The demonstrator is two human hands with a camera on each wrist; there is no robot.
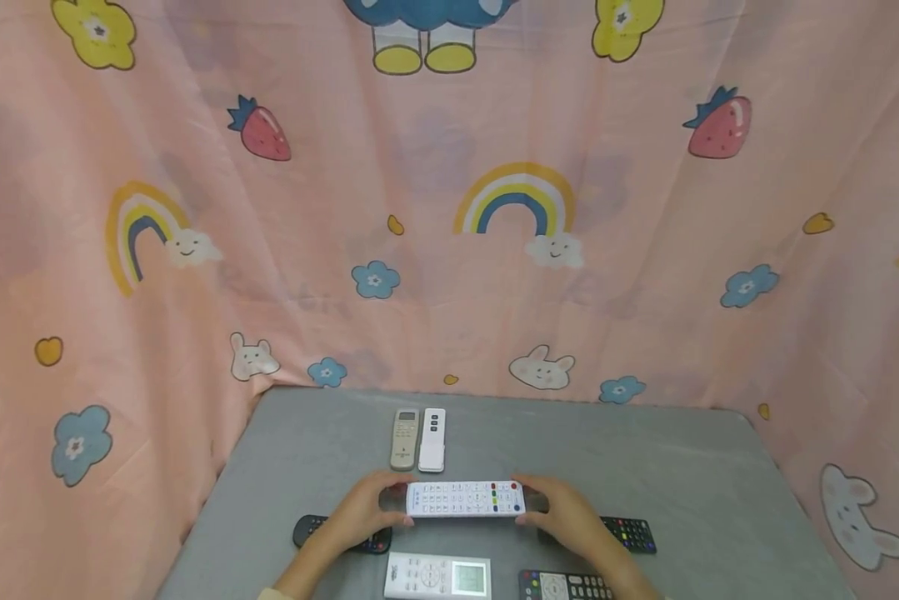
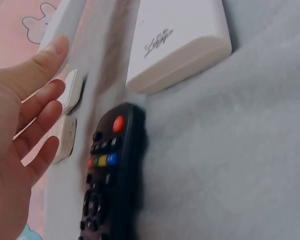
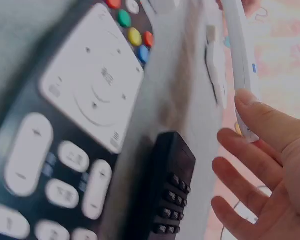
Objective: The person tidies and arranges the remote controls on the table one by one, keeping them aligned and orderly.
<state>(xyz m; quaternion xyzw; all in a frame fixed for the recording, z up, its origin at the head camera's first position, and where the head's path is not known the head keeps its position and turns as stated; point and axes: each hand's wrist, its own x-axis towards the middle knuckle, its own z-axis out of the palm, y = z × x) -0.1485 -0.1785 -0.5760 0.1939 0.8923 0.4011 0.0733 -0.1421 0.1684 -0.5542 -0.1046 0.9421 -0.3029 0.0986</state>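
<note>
Two grips (image 1: 362, 507) (image 1: 566, 514) facing, pinching white remote (image 1: 466, 498)

Long white remote (image 1: 464, 498) pinched at its ends by my left hand (image 1: 362, 510) and right hand (image 1: 566, 512), grey desk (image 1: 606, 458), beige remote (image 1: 404, 439) and slim white remote (image 1: 432, 442) side by side beyond, display remote (image 1: 437, 575) nearer me, dark remotes (image 1: 632, 536) partly behind my arms (image 1: 310, 562), pink printed cloth (image 1: 644, 292) behind

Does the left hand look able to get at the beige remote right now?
Probably not without letting go first: the left hand holds one end of the long white remote. The beige remote itself lies just beyond that hand, with nothing covering it.
</note>
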